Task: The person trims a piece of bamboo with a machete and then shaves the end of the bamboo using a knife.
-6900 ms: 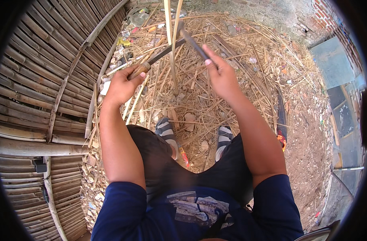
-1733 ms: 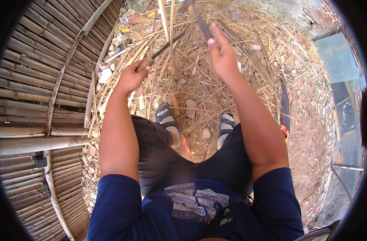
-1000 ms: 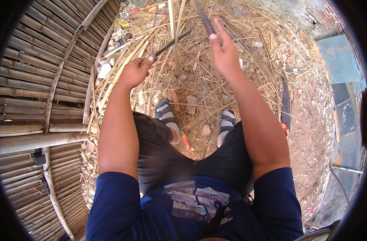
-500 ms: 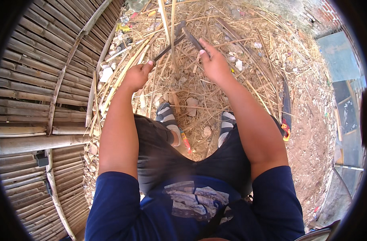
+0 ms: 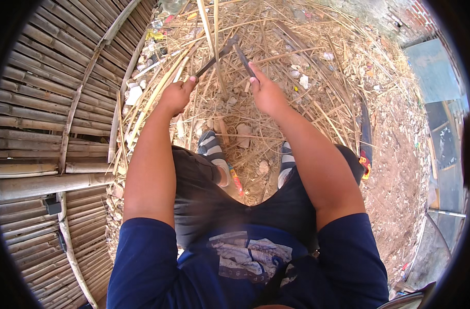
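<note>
My left hand [image 5: 177, 96] is closed around the handle of a dark, long-bladed knife [image 5: 209, 64], which slants away to the right. Its wide, hook-like far end lies beyond a pale split bamboo pole [image 5: 216, 44]. The blade crosses this pole, whose strips stand apart above it and come together lower down. In my right hand [image 5: 268, 93] is a dark stick [image 5: 242, 57], gripped at its near end. The stick's far tip is close to the knife's far end; whether they touch I cannot tell.
Loose bamboo strips [image 5: 309, 54] and stones litter the ground. A saw [image 5: 366, 136] with a red and yellow handle lies to the right. Near my left foot is a red, bright-coloured object [image 5: 236, 180]. A bamboo slat wall [image 5: 34, 92] rises on the left, blue-grey panels [image 5: 435, 72] at right.
My right hand and the stick have shifted slightly left and nearer to me. The bamboo pole's upper part has moved a little left. My left hand keeps its grip on the knife.
</note>
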### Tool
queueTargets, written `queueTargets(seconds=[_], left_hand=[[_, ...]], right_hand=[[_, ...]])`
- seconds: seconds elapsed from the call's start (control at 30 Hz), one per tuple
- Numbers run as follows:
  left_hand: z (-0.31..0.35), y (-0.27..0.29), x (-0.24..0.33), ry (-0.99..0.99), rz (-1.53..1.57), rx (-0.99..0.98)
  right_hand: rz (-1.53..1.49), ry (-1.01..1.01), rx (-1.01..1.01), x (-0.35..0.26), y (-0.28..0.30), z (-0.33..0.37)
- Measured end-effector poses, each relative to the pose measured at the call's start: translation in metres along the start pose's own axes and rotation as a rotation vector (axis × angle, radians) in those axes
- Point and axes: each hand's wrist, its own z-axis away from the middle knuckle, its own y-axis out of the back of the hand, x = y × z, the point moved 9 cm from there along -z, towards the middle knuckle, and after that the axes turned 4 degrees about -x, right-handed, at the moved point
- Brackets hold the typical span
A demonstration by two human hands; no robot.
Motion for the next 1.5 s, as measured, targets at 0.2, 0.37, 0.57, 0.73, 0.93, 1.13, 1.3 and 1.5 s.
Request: queueTargets(seconds=[0.2, 0.37, 0.57, 0.73, 0.93, 1.13, 1.3, 1.5], left_hand=[[-0.006, -0.002, -0.006, -0.003, 0.041, 0.001], [-0.003, -0.008, 0.002, 0.001, 0.014, -0.052], [-0.010, -0.011, -0.004, 0.041, 0.020, -0.029], [-0.008, -0.009, -0.009, 0.044, 0.010, -0.055], [-0.019, -0.011, -0.014, -0.005, 0.001, -0.060], [-0.022, 0.003, -0.029, 0.040, 0.042, -0.038], [-0.022, 0.011, -0.030, -0.034, -0.231, -0.087], [-0.033, 0.006, -0.032, -0.112, -0.268, -0.058]], right_hand=[[-0.192, 0.074, 0.173, -0.024, 0.039, -0.005], [-0.332, 0.012, 0.225, -0.047, 0.067, 0.011], [0.092, -0.005, -0.045, 0.023, -0.019, -0.003], [0.199, -0.125, -0.154, 0.078, -0.039, -0.005], [-0.223, -0.288, -0.037, 0.072, 0.012, -0.032], [-0.898, -0.082, 0.063, -0.006, 0.074, -0.014], [-0.661, -0.117, 0.154, -0.006, 0.087, -0.003], [-0.563, -0.103, 0.213, 0.001, 0.072, -0.008]])
